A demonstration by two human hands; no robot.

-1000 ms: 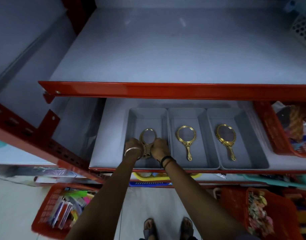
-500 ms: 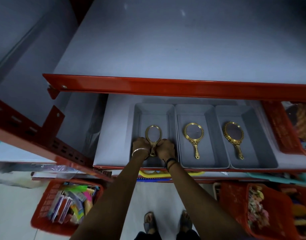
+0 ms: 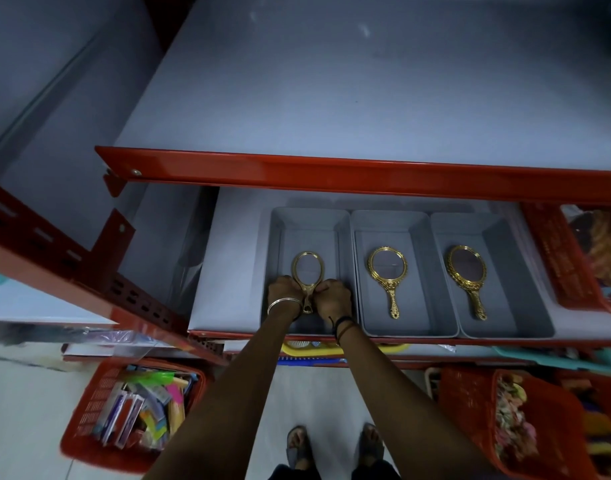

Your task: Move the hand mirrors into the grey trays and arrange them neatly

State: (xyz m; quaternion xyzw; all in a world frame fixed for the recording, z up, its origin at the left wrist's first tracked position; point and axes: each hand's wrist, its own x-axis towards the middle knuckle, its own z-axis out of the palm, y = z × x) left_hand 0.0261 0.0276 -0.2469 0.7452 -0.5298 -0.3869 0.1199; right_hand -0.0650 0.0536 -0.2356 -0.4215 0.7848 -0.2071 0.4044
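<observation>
Three grey trays stand side by side on the lower shelf, each holding one gold hand mirror. In the left tray (image 3: 278, 237) lies a mirror (image 3: 307, 270) with its handle toward me. My left hand (image 3: 284, 293) and my right hand (image 3: 333, 297) both pinch that handle from either side, near the tray's front. The middle tray (image 3: 425, 258) holds a second mirror (image 3: 388, 271), lying straight. In the right tray (image 3: 504, 258) a third mirror (image 3: 466, 273) lies slightly tilted. Neither of those two is touched.
A red shelf beam (image 3: 331, 174) overhangs the trays, under a wide grey upper shelf. A red basket (image 3: 560, 268) sits right of the trays. On the floor stand a red basket of packets (image 3: 89, 424) at left and another red basket (image 3: 470, 403) at right.
Both hands have stayed on the left mirror's handle. The mirror has straightened a little in its tray, and the view has shifted to the left so the trays appear further right.
</observation>
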